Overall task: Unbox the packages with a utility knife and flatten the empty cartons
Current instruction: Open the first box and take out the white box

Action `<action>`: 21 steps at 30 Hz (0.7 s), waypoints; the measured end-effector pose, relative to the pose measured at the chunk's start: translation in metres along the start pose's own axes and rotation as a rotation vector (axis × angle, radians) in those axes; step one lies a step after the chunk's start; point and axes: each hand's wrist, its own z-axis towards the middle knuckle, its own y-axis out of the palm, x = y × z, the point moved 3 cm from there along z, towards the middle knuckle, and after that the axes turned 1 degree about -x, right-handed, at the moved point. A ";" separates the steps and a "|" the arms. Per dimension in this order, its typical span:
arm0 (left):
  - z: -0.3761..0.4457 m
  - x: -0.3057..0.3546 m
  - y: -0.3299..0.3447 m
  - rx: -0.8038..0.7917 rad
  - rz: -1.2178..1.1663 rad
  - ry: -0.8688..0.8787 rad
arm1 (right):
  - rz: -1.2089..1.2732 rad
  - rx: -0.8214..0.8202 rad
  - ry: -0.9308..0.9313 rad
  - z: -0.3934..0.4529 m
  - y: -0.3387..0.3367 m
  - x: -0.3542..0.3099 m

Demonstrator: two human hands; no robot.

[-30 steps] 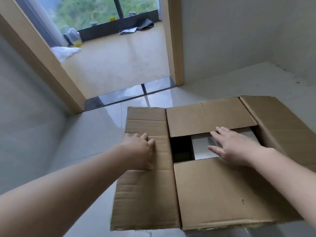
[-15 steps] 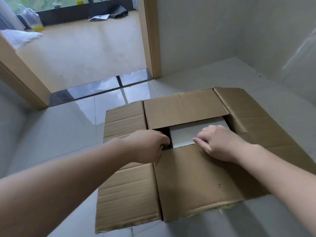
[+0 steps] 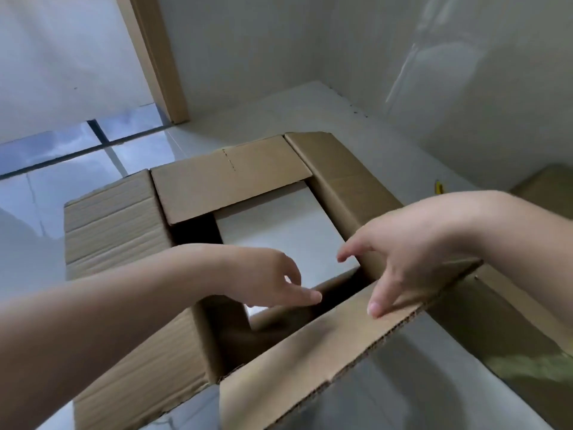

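Carton: the brown cardboard carton (image 3: pixel 235 181) lies on the pale tiled floor (image 3: pixel 31 218) in front of me, near the corner of the room, its flaps spread out around a square opening through which bare floor shows.
Near flap: the flap closest to me (image 3: pixel 310 352) is tilted up off the floor, its corrugated edge running from lower left to upper right.
My right hand: my right hand (image 3: pixel 412 259) is on the top edge of that near flap, fingers curled over it and one fingertip (image 3: pixel 373 307) pressed on its face; I am gripping the flap.
My left hand: my left hand (image 3: pixel 269 277) reaches over the opening with fingers loosely extended and apart. I cannot tell if the fingertips touch the cardboard; it grips nothing.
Left panel: a ribbed panel (image 3: pixel 111 225) lies flat under my left forearm.
Far flap: lies flat, with a short dashed slit near its middle.
Right side: a long folded panel (image 3: pixel 347 181) runs away from my right wrist.
Surroundings: a wooden door frame (image 3: pixel 158 57) stands beyond the carton; a small yellow object (image 3: pixel 438 187) lies on the floor by the wall, too small to identify; another piece of brown cardboard (image 3: pixel 545 181) shows at the right edge.
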 end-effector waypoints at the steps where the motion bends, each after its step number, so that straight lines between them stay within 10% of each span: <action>1: 0.006 -0.001 0.010 -0.043 0.085 -0.016 | 0.001 -0.036 0.011 0.004 0.013 0.005; 10: 0.029 -0.007 0.049 -0.207 0.263 0.009 | -0.027 0.060 -0.165 0.066 0.092 0.013; 17: 0.032 -0.014 0.035 -0.069 0.222 -0.012 | -0.370 0.301 -0.280 0.089 0.102 -0.004; 21: 0.034 -0.030 0.022 0.112 0.182 -0.016 | -0.156 0.249 -0.255 0.088 0.084 0.001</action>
